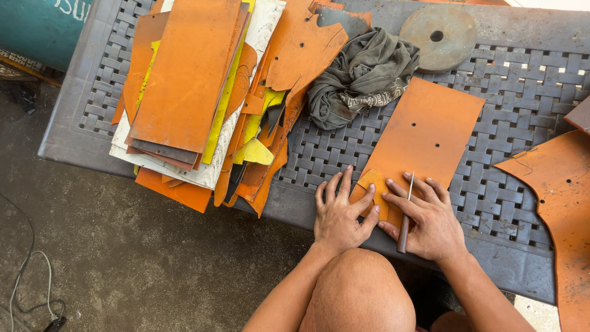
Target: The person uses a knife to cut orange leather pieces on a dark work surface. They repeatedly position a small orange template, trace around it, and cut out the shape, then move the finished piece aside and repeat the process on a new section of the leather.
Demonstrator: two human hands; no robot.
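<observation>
Template (375,187): small orange cut-out, flat on the sheet at the table's near edge, between the two hands.
Sheet (424,132): orange rectangle with small holes, lying aslant from the near edge toward the table's middle.
Left hand (340,212): fingers spread wide, palm down, pressing the template's left side; nothing grasped.
Right hand (430,218): closed round the awl, index finger laid along it, fingertips on the template's right side.
Awl (405,215): thin metal point on a dark handle, point on the sheet just beside the template.
Table (510,80): grey, woven-pattern top.
Stack (190,92): orange, yellow and white sheets piled at the left end.
Cloth (362,77): grey-green, bunched near the far edge.
Disc (439,37): round, grey, centre hole, at the far edge.
</observation>
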